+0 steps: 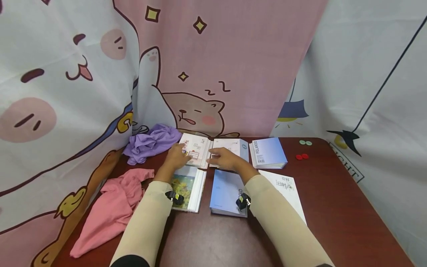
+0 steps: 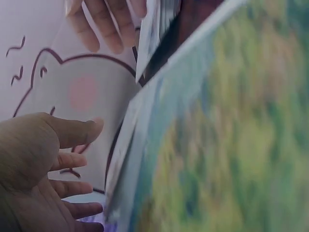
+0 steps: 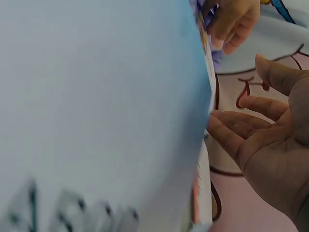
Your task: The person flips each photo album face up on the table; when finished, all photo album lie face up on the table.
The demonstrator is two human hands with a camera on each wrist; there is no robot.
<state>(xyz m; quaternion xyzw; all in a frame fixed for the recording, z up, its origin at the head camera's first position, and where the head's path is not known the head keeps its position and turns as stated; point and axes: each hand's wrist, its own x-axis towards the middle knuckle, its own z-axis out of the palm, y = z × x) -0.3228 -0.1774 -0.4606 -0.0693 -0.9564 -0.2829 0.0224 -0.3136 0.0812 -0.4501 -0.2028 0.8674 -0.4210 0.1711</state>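
Note:
At the back of the table, my left hand (image 1: 178, 155) rests with spread fingers over a white album page with small drawings (image 1: 197, 142). Beside it my right hand (image 1: 227, 158) lies across a similar white page with a blue edge (image 1: 244, 148). Whether the two are halves of one album cannot be told. In the left wrist view the fingers of the left hand (image 2: 63, 174) are extended and hold nothing. My right hand (image 3: 270, 130) has its fingers stretched out in the right wrist view, with fingertips at an album edge.
Nearer lie a landscape-covered album (image 1: 181, 187) and a blue Polaroid album (image 1: 227, 191). Another blue album (image 1: 271, 150) and a white sheet with writing (image 1: 287, 189) are to the right. Green buttons (image 1: 305, 142), red buttons (image 1: 301, 157), purple cloth (image 1: 151, 142) and pink cloth (image 1: 113, 207) lie around.

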